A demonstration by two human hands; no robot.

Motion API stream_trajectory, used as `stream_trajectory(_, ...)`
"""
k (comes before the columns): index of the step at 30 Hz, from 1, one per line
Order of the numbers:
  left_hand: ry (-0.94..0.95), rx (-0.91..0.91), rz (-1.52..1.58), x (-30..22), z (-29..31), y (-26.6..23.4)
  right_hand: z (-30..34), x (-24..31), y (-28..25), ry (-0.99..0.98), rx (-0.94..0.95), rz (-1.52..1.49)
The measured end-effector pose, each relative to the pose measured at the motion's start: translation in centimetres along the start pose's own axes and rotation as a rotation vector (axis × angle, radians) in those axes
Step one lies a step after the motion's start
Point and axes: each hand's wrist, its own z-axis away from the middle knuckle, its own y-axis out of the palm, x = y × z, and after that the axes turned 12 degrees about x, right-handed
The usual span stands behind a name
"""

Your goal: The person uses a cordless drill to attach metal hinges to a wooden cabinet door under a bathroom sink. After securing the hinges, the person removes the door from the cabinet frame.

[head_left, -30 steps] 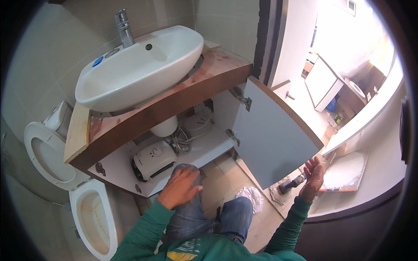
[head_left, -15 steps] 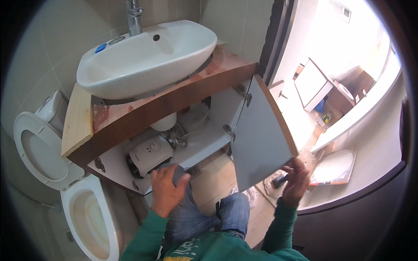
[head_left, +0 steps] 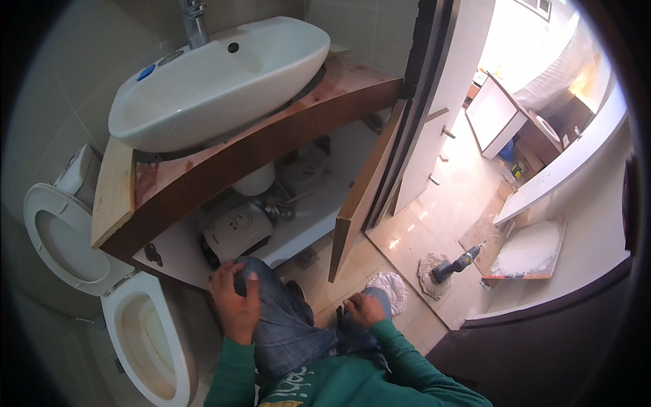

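Note:
My left hand (head_left: 234, 302) is over my left knee, fingers apart, holding nothing. Beside my right knee rests my right hand (head_left: 366, 310), its fingers curled in with nothing visible in them. Ahead of me, the brown cabinet door (head_left: 366, 197) stands partly open, seen nearly edge-on; neither hand touches it. Inside the vanity cabinet (head_left: 251, 173) sits a boxy white appliance with a dial (head_left: 237, 230), with coiled hoses (head_left: 281, 205) beside it. A white washbasin (head_left: 217, 102) rests on the cabinet's stained top, under a chrome tap (head_left: 194, 24).
At left is a toilet (head_left: 146, 332) with its lid up. A cordless drill (head_left: 456, 264) lies on the floor by the doorway, near a crumpled white cloth (head_left: 390, 288). Farther right is a board with white powdery material (head_left: 529, 251). A dark door panel (head_left: 542, 353) fills the lower right.
My right hand has left the cabinet door and come in to my right knee. The door has swung left toward the cabinet. My left hand has shifted slightly left and down.

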Motion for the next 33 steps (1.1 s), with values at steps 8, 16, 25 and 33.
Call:
stream_trajectory(8,0.032,0.064,-0.031,0.4,-0.8,1.2,1.9,-4.6,2.6,0.12,-0.013,-0.156)
stream_trajectory(16,0.042,0.052,-0.041,0.0,-1.4,1.7,0.9,-5.4,2.8,0.16,-0.005,-0.101)
stream_trajectory(25,0.066,0.096,-0.006,1.1,-1.4,1.8,0.4,-5.7,3.2,0.172,0.015,-0.087)
stream_trajectory(33,0.086,0.086,0.007,0.3,-2.0,2.3,-0.5,-4.8,0.7,-0.01,-0.397,-0.079)
